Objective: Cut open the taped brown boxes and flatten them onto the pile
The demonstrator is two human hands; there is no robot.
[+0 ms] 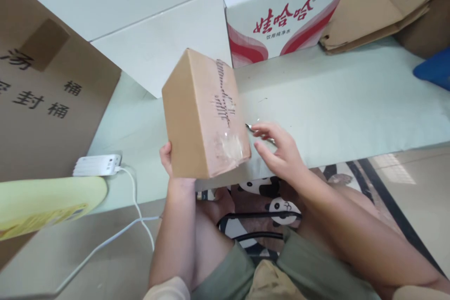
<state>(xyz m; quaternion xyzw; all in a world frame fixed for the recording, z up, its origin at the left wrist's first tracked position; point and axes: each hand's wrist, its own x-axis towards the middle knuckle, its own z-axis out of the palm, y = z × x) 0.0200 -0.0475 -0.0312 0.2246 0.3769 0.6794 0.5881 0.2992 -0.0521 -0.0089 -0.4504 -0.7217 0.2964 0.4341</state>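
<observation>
The left hand (166,157) clasps a tilted cardboard box (186,126) above the counter (351,98), presumably so its taped side faces the right hand (279,150), loosely spread beside the box, near a slim metal tool (249,127).

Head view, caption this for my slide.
Left hand holds a brown rectangular cardboard box; right hand, open, is beside it.

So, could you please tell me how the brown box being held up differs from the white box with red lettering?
Pose: the brown box is held up at a tilt, while the white box stands on the table.
Colour: the brown box is plain cardboard with dark marks; the white box has red lettering and red waves.
Size: the brown box looks smaller than the white box.
Both carry markings.
</observation>
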